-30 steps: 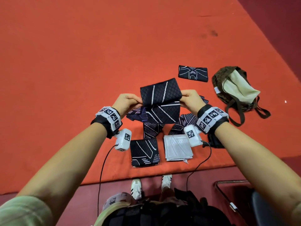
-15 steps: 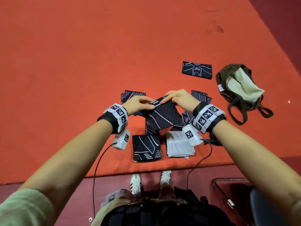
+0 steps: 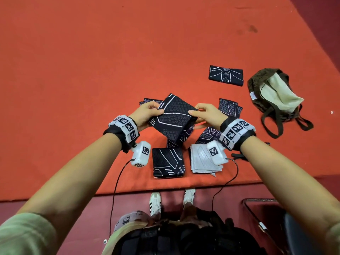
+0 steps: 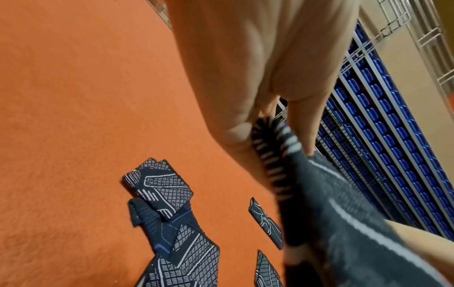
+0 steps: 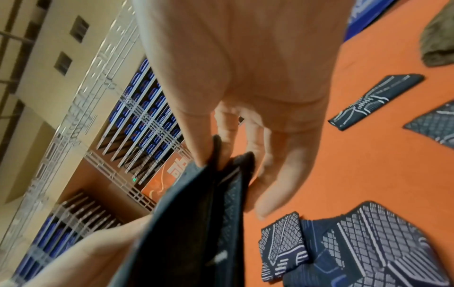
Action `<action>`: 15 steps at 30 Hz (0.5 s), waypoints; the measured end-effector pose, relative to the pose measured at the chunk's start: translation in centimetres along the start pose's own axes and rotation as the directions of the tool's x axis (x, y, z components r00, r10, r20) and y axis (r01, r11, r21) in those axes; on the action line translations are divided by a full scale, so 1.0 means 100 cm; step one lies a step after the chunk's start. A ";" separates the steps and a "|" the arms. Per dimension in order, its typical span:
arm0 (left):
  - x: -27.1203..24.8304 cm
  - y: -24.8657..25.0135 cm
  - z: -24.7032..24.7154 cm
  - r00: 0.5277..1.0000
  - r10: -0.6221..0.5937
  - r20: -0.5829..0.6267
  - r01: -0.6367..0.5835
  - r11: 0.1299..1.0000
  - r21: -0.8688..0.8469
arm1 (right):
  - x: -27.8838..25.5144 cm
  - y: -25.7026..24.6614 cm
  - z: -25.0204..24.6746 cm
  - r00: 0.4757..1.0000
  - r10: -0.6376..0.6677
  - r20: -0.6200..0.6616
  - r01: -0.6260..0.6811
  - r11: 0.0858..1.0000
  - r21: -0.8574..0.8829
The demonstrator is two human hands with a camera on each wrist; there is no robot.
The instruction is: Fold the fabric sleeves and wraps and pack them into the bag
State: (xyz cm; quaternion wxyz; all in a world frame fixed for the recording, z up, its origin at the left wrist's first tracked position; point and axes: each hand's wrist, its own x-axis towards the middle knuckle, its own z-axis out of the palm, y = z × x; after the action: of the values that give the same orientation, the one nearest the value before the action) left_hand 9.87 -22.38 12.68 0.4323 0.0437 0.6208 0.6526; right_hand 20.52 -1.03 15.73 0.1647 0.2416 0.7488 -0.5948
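A dark patterned fabric sleeve (image 3: 173, 119), folded over, is held up above the orange mat between both hands. My left hand (image 3: 147, 114) pinches its left edge (image 4: 275, 147). My right hand (image 3: 204, 114) pinches its right edge (image 5: 221, 165). Below it lie a folded dark sleeve (image 3: 168, 161) and a folded white wrap (image 3: 203, 162). Unfolded dark sleeves (image 3: 229, 107) (image 4: 176, 233) lie spread under and beside my hands. Another folded dark piece (image 3: 226, 75) lies further back. The brown bag (image 3: 272, 94) with a pale lining lies open at the right.
The orange mat (image 3: 92, 70) stretches wide to the left and back. Its front edge meets a dark red floor where my shoes (image 3: 155, 201) stand. A dark chair edge (image 3: 266, 218) is at lower right. Wrist cables (image 3: 117, 184) hang below my arms.
The sleeve hung open and taller a second ago; my hands have brought it together into a folded, tilted piece and shifted slightly.
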 end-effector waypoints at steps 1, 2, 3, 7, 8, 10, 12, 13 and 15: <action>-0.003 0.000 0.000 1.000 -0.006 0.017 0.006 1.000 0.003 | 0.002 0.001 0.002 1.000 0.010 -0.003 -0.010 1.000 0.029; -0.005 0.000 0.000 0.999 -0.014 0.036 0.013 1.000 0.027 | 0.004 0.001 0.003 1.000 0.015 -0.012 -0.015 0.999 0.042; -0.006 0.000 0.000 0.998 -0.018 0.055 0.015 0.997 0.069 | 0.006 0.002 0.004 1.000 0.016 -0.020 -0.015 0.999 0.036; -0.010 0.003 0.001 0.993 -0.014 0.113 -0.019 0.958 0.285 | 0.009 0.000 0.005 0.999 -0.028 0.023 0.030 0.996 -0.083; -0.010 0.005 0.001 0.990 0.000 0.139 -0.047 0.943 0.330 | 0.009 -0.001 0.005 0.999 -0.034 0.035 0.038 0.993 -0.112; -0.010 0.010 0.002 0.984 0.009 0.180 -0.081 0.914 0.397 | 0.008 -0.003 0.004 0.998 -0.035 0.054 0.044 0.985 -0.169; -0.009 0.013 0.005 0.984 -0.004 0.176 -0.072 0.905 0.419 | 0.008 -0.005 0.003 0.998 -0.039 0.051 0.049 0.974 -0.221; -0.009 0.015 0.006 0.985 -0.012 0.170 -0.062 0.904 0.422 | 0.008 -0.006 0.002 0.998 -0.042 0.042 0.050 0.974 -0.223; -0.007 0.015 0.005 0.988 -0.019 0.150 -0.048 0.900 0.433 | 0.008 -0.007 0.002 0.999 -0.029 0.033 0.035 0.986 -0.165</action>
State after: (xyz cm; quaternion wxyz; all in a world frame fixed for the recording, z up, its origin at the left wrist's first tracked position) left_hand 9.79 -22.23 14.38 0.4524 0.1930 0.7160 0.4955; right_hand 19.50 -1.19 15.84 0.1861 0.2059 0.7968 -0.5367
